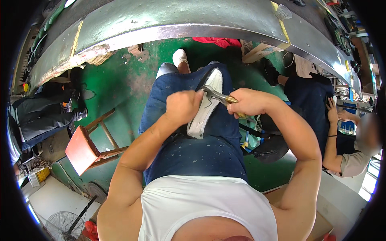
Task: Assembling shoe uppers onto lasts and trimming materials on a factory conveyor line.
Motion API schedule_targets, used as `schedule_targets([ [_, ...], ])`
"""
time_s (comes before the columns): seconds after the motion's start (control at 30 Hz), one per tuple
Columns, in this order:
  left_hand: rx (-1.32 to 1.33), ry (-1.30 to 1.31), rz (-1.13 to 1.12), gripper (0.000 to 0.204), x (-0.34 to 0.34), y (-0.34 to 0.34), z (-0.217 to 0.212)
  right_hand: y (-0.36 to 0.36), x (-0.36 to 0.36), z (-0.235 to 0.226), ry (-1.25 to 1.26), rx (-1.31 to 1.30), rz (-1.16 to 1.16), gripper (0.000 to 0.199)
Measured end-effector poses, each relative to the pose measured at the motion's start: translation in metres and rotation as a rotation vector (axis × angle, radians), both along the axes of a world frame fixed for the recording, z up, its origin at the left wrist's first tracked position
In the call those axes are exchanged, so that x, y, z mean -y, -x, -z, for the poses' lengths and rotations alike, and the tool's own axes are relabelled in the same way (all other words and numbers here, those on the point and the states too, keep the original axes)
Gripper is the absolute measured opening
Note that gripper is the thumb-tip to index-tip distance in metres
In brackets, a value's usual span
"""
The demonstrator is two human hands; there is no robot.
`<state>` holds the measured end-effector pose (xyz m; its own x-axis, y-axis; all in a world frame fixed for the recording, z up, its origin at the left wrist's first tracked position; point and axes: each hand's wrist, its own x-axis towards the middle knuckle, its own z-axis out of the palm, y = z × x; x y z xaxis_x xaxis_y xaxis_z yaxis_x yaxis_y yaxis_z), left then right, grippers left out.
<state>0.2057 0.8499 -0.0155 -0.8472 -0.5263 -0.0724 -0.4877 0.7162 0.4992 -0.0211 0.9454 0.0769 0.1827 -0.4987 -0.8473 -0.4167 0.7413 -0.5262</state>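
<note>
An unfinished shoe [198, 123] lies sole side up across my lap, its pale underside showing within a dark, stitched-looking edge. My right hand [245, 102] is closed round the brass-coloured handles of a pair of pincers [217, 94]. Their metal head rests over the middle of the shoe, near its left edge. Beside that head, my left hand [183, 106] is closed against the shoe's left edge, thumb towards the pincers; its curled fingertips are hidden. A thin dark curved strand [208, 103] shows on the pale underside just below the pincers.
A metal-topped bench [181, 20] runs across the far side, with a clear plastic cup [283, 12] on it. A red-topped stool [82, 150] stands at left. A black bag [269, 148] is by my right side. Co-workers sit at right [337, 152] and left [44, 116].
</note>
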Motion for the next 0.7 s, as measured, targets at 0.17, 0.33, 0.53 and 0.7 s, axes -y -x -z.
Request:
schedule_targets([
  [0.17,-0.397,-1.608,-0.697,0.044,0.008,0.014,0.076,-0.014,0.015,0.013,0.329,-0.405,-0.428,0.032],
  [0.33,-0.628,-1.784,-0.415,0.059,0.014,-0.008,0.066,-0.045,-0.022,0.066,0.537,-0.290,-0.005,0.029],
  [0.53,-0.509,-1.604,-0.496,0.072,0.022,0.004,0.065,-0.079,-0.045,0.096,0.479,-0.265,0.289,0.029],
  [0.7,-0.509,-1.634,-0.487,0.070,0.019,0.010,0.056,-0.049,-0.035,0.071,0.142,0.141,0.473,0.026],
])
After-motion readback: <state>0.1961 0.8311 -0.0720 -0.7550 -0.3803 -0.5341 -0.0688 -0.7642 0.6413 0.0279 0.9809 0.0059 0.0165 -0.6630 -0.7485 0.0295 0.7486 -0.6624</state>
